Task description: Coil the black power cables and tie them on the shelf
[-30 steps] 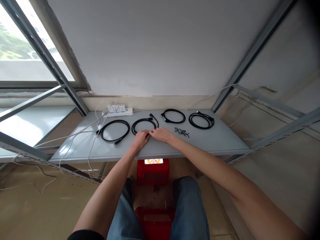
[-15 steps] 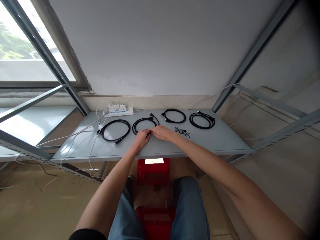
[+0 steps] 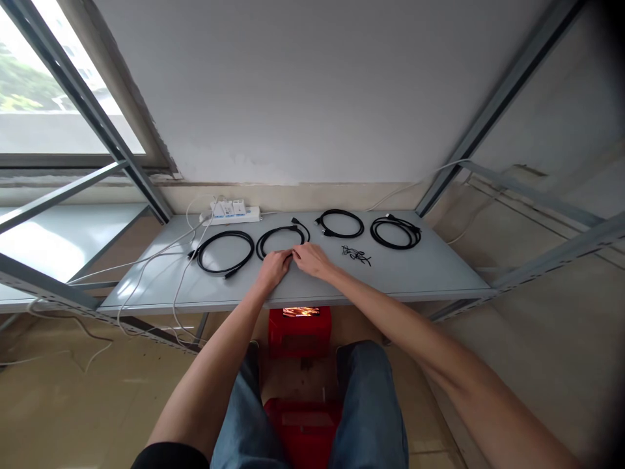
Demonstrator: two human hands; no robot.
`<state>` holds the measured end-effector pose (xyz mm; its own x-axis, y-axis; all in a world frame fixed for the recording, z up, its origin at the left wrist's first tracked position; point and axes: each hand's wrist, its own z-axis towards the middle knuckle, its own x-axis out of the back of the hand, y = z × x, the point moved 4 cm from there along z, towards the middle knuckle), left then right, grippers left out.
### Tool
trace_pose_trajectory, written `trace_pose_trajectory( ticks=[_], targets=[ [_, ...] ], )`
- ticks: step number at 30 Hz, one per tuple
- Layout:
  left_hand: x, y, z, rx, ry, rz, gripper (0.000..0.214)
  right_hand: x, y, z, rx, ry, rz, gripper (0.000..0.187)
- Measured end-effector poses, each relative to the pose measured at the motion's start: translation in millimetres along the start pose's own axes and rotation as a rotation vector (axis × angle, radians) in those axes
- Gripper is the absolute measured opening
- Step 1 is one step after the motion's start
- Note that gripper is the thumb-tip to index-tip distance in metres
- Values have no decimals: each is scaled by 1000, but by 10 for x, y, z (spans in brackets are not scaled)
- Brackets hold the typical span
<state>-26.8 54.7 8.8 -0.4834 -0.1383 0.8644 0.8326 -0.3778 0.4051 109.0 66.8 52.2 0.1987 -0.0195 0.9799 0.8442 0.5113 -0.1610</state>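
Observation:
Several black cables lie coiled in a row on a grey metal shelf (image 3: 430, 273). My left hand (image 3: 275, 266) and my right hand (image 3: 311, 258) meet at the near edge of the second coiled cable (image 3: 278, 236), fingers curled and pinched on its loop. Another coiled cable (image 3: 224, 251) lies just left of my hands. Two more coils (image 3: 339, 224) (image 3: 394, 232) lie to the right. A small pile of black twist ties (image 3: 356, 255) sits right of my right hand.
A white power strip (image 3: 229, 212) with white cords stands at the shelf's back left. Slanted metal braces rise at both ends of the shelf. Red plastic crates (image 3: 299, 329) stand on the floor under it, between my knees. A window is at left.
Both hands have stayed together on the second coil, with only slight finger shifts. The view has tilted a little.

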Motion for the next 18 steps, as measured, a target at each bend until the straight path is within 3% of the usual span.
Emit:
trace_pose_trajectory(
  ticks=[3, 8, 13, 18],
  targets=[
    [3, 9, 9, 5, -17, 25, 30, -75, 21, -30, -171, 53, 277, 24],
    [26, 44, 11, -1, -44, 28, 30, -302, 13, -52, -659, 41, 1152, 28],
    [40, 54, -1, -4, -54, 13, 31, -364, -102, -4, -819, 39, 1307, 25],
    [16, 30, 2, -19, -48, 29, 29, -369, -29, -31, -816, -12, 1333, 23]
  ],
)
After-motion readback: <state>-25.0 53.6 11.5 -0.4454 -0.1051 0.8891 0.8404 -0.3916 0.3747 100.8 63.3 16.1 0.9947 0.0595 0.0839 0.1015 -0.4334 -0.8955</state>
